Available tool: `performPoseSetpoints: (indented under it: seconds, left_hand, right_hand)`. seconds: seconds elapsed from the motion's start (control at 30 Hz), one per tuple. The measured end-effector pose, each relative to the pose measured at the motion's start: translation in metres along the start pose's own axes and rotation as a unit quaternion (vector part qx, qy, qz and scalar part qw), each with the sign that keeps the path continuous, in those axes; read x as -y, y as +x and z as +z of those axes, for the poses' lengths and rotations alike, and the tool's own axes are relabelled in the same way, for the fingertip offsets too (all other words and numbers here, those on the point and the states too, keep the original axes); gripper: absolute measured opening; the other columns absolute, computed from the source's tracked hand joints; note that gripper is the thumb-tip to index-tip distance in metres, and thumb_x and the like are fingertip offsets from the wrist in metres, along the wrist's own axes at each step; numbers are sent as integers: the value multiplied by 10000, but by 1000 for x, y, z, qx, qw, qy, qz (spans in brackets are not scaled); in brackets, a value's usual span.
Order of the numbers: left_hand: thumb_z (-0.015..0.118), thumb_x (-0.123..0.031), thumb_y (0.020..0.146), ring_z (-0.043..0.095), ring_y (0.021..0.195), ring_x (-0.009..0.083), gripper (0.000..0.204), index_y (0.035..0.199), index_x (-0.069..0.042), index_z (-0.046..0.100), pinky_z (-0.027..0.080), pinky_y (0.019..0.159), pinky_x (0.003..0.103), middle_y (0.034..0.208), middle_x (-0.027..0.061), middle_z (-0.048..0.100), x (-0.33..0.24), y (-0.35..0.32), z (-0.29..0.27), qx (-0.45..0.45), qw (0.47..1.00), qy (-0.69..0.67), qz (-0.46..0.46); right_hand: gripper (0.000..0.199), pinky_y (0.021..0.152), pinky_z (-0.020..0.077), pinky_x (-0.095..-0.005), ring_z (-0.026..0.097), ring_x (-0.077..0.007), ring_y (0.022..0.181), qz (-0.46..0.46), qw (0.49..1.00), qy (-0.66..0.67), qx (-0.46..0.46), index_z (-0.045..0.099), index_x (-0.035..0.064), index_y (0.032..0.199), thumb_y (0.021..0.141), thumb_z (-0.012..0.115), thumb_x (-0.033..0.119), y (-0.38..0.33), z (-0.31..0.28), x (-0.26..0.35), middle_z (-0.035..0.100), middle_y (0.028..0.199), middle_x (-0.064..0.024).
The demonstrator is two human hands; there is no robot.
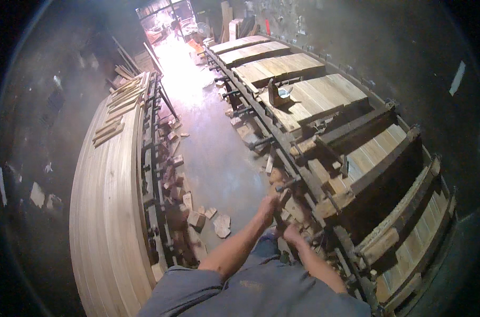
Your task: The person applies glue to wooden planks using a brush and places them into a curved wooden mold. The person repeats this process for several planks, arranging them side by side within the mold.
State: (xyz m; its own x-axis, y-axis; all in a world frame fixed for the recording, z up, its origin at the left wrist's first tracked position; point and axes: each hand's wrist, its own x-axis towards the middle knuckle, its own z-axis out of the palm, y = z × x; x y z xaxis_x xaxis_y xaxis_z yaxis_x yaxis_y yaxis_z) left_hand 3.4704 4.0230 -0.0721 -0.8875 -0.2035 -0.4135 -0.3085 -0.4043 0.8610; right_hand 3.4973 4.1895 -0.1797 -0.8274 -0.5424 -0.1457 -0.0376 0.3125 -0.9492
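Observation:
My left hand [270,206] is closed, just below a dark screw clamp end [288,185] that sticks out from the right-hand rack [298,164]. Nearer to my body, my right hand [292,235] is also closed, low beside the rack's edge. Something dark shows between the two hands, too small and dim to name. Glued-up board panels [324,98] lie clamped along the rack. Heavy dark beams [382,164] cross the nearer panels. An L-shaped wooden piece [274,94] stands on one panel, next to a small light-coloured object [285,92].
On my left, a long stack of pale boards [108,195] bears loose strips [110,129] and a row of clamps along its edge. Wood offcuts [222,226] litter both sides of the concrete aisle [211,153]. Bright light comes through a far doorway [168,21].

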Motion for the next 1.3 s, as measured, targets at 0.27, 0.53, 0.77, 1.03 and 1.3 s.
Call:
performPoseSetpoints:
  seconds: [0.27, 0.53, 0.77, 1.03, 1.3]
  left_hand:
    - [612, -275, 944, 480, 516, 233, 261, 778, -85, 545, 432, 551, 386, 573, 56, 459, -6, -22, 11, -8, 998, -60, 19]
    - [611, -285, 946, 516, 583, 206, 250, 800, -96, 536, 440, 601, 375, 663, 47, 501, -17, -27, 12, -36, 997, -60, -27]
    - [602, -235, 920, 445, 463, 226, 280, 711, -90, 483, 419, 501, 388, 552, 44, 407, -27, -23, 19, -116, 991, -36, -50]
    - [603, -189, 905, 478, 508, 241, 178, 810, -67, 515, 409, 500, 395, 578, 73, 432, -50, 33, -20, -147, 978, 109, -96]
    - [574, -205, 942, 380, 482, 178, 247, 744, -111, 461, 372, 518, 374, 570, 19, 375, -147, 146, -95, -206, 961, -85, -161]
  right_hand:
    - [355, 690, 505, -428, 631, -303, 809, 14, 997, 69, 26, 602, 55, 1061, 768, 724, 214, -8, 9, -3, 670, 902, -139]
    - [483, 896, 505, -340, 647, -216, 1053, 169, 965, 154, -128, 619, 35, 1251, 784, 706, 122, -98, -42, 11, 696, 1134, -125]
    - [798, 1071, 389, -385, 527, -278, 1228, 406, 781, 302, -365, 447, -17, 1406, 698, 771, 154, -155, -15, -63, 590, 1286, -153]
    - [506, 792, 479, -332, 645, -177, 876, 501, 817, 285, 10, 691, 37, 1139, 784, 741, 395, -99, -9, -9, 691, 940, -37]
    - [924, 1138, 287, -377, 412, -309, 1360, 467, 826, 304, -87, 454, -29, 1415, 727, 782, 492, 58, -16, 76, 492, 1420, -193]
